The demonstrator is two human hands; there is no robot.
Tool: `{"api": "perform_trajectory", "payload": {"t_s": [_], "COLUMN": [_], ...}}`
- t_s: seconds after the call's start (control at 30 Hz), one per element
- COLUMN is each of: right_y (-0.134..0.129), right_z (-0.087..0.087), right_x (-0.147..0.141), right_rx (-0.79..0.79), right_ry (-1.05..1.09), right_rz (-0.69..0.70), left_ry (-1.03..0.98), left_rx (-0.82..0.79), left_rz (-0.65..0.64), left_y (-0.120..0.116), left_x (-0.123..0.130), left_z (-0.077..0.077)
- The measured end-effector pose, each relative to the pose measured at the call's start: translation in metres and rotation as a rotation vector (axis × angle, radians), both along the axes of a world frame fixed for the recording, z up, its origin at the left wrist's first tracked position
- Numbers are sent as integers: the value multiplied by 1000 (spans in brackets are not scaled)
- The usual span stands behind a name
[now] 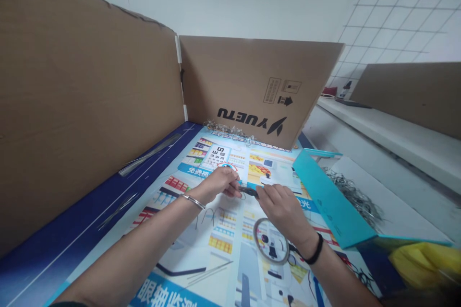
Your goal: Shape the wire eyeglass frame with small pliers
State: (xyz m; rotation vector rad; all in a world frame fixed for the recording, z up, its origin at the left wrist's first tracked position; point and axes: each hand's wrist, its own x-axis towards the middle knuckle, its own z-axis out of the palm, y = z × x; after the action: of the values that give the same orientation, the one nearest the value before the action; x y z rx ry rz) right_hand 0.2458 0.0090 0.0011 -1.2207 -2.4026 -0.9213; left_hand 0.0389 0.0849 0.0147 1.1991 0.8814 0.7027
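Observation:
My right hand (283, 208) is closed around a pair of dark pliers (249, 191), whose jaws point left towards my other hand. Fingers of my left hand (222, 183) are pinched together on a thin wire (243, 196), which meets the tip of the jaws; most of it is hidden by the fingers. A grey coil of wire (256, 230) lies on the printed mat just below my right hand. Several short bent wires (204, 217) and straight wires (211, 272) rest on the mat near my left forearm.
Tall cardboard panels (90, 72) stand along the left and back. Clear scraps (230, 129) line the back edge. At right is a turquoise box (329, 196) holding a tangle of wire pieces (355, 196), beside yellow material (421, 264). Bundled straight wires (151, 153) lie at left.

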Motion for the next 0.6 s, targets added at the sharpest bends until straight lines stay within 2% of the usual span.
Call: {"api": "perform_trajectory", "payload": {"t_s": [0.17, 0.6], "right_y": [1, -3], "right_z": [-3, 1], "right_x": [2, 2], "right_rx": [-1, 3], "right_ry": [-13, -47], "right_rz": [21, 30], "left_ry": [-8, 9], "left_rx": [-15, -49], "left_rz": [-7, -32], "left_y": [0, -4], "left_x": [0, 0], "left_z": [-2, 7]}}
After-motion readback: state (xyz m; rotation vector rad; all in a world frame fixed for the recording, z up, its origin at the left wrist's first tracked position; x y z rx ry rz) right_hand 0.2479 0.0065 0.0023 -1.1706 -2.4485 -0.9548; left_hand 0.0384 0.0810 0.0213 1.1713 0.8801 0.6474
